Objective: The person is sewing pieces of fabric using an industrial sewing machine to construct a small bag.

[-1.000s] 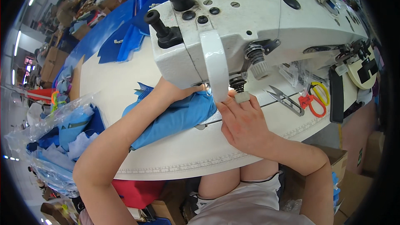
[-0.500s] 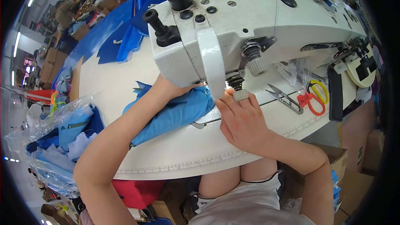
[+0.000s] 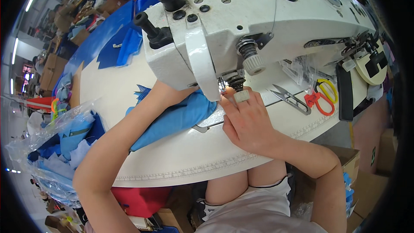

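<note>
A white sewing machine (image 3: 258,15) reaches across the table over my hands. Bunched light blue fabric (image 3: 177,114) lies left of the needle area, with a darker patterned edge sticking out behind my forearm. My left hand (image 3: 172,92) rests at the far side of this fabric; its fingers are hidden behind the machine head. On the right of the needle, my right hand (image 3: 249,125) lies palm down with fingers stretched forward and thumb apart. A tension knob and the presser parts cover some of its fingertips, so contact with the fabric there cannot be made out.
Silver thread snips (image 3: 292,100) and scissors with red and yellow handles (image 3: 321,99) lie to the right on the white table (image 3: 172,168). A clear plastic bag (image 3: 51,168) with blue cloth pieces hangs at the left. Blue pieces (image 3: 118,45) lie at the far left.
The view has shifted slightly, so the machine appears farther left. Both hands stay near the needle; the right fingers look a little more spread around the knob.
</note>
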Motion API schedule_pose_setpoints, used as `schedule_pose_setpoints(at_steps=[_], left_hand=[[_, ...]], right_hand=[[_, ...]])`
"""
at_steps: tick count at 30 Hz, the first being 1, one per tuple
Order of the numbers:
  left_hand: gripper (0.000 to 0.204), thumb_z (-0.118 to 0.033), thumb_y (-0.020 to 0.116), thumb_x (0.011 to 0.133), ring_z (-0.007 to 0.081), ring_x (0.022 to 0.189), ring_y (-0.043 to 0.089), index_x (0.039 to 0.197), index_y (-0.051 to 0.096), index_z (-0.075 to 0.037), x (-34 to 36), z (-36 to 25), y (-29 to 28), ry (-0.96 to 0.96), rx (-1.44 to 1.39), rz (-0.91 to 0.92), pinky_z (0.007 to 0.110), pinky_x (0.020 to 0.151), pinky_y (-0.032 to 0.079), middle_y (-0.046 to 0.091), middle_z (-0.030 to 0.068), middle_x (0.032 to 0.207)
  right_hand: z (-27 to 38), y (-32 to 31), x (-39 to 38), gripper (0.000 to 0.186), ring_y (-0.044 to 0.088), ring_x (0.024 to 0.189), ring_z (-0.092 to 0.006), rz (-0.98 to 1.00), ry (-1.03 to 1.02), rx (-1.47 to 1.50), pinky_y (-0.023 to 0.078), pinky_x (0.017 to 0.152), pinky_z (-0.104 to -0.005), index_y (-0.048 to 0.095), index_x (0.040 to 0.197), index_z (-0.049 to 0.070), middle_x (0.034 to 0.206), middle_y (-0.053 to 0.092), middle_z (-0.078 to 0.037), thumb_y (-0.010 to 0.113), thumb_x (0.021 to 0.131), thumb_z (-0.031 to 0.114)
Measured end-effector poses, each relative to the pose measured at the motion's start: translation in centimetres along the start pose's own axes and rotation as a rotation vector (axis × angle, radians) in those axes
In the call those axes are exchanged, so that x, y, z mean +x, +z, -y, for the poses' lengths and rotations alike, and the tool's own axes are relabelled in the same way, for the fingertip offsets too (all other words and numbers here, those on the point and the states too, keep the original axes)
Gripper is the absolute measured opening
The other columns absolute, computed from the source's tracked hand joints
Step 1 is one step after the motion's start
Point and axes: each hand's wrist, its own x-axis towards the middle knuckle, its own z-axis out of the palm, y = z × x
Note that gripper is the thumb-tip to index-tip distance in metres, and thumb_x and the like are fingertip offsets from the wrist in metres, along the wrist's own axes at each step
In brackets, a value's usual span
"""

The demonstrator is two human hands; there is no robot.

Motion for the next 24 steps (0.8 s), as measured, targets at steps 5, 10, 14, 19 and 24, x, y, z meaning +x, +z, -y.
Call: schedule_pose_setpoints(at_steps=[5, 10, 14, 19, 24], left_hand=[[0.041, -0.026, 0.078, 0.084, 0.0355, 0.109, 0.065, 0.118, 0.069, -0.006, -1.9, -5.8, -3.3, -0.195, -0.143, 0.118, 0.044, 0.096, 0.049, 0.069, 0.0184, 0.115], [0.067, -0.017, 0.082, 0.076, 0.035, 0.129, 0.052, 0.136, 0.056, 0.0, -5.8, -10.8, -2.6, 0.09, 0.186, 0.097, 0.052, 0.112, 0.032, 0.056, 0.016, 0.137], [0.062, -0.004, 0.074, 0.081, 0.0348, 0.129, 0.052, 0.14, 0.054, -0.005, -6.2, -7.1, 1.4, 0.101, 0.255, 0.015, 0.051, 0.11, 0.034, 0.055, 0.0132, 0.14], [0.054, 0.0, 0.072, 0.082, 0.0342, 0.128, 0.053, 0.134, 0.06, -0.003, -6.4, -5.8, 2.0, 0.124, 0.033, -0.058, 0.043, 0.103, 0.042, 0.059, 0.0129, 0.134], [0.052, -0.002, 0.075, 0.077, 0.034, 0.127, 0.053, 0.127, 0.061, 0.0, -6.1, -6.1, 1.9, 0.179, 0.034, -0.101, 0.045, 0.104, 0.042, 0.058, 0.0138, 0.129]], right_hand=[[-0.4, -0.2, -0.2, 0.031, 0.051, 0.119, -0.0394, 0.021, 0.001, 0.008, 0.041, 0.097, -0.048, 0.065, 0.104, -0.005, 0.123, 0.056, -0.026, 0.064, 0.078, 0.012], [-0.3, -0.3, -0.2, 0.029, 0.052, 0.118, -0.0386, -0.004, -0.003, 0.021, 0.042, 0.096, -0.0472, 0.065, 0.103, -0.004, 0.122, 0.056, -0.024, 0.065, 0.078, 0.011], [-0.2, -0.3, 0.0, 0.027, 0.052, 0.118, -0.037, -0.018, 0.0, 0.001, 0.042, 0.096, -0.0467, 0.066, 0.102, -0.003, 0.122, 0.057, -0.022, 0.066, 0.078, 0.01], [-0.9, -0.2, 0.0, 0.034, 0.054, 0.109, -0.0404, 0.001, 0.009, 0.093, 0.04, 0.098, -0.0513, 0.063, 0.114, 0.0, 0.103, 0.062, -0.019, 0.065, 0.081, 0.012], [-0.8, -0.3, 0.1, 0.028, 0.054, 0.115, -0.0361, 0.023, 0.007, 0.024, 0.042, 0.091, -0.0456, 0.066, 0.105, -0.001, 0.122, 0.058, -0.022, 0.065, 0.081, 0.012]])
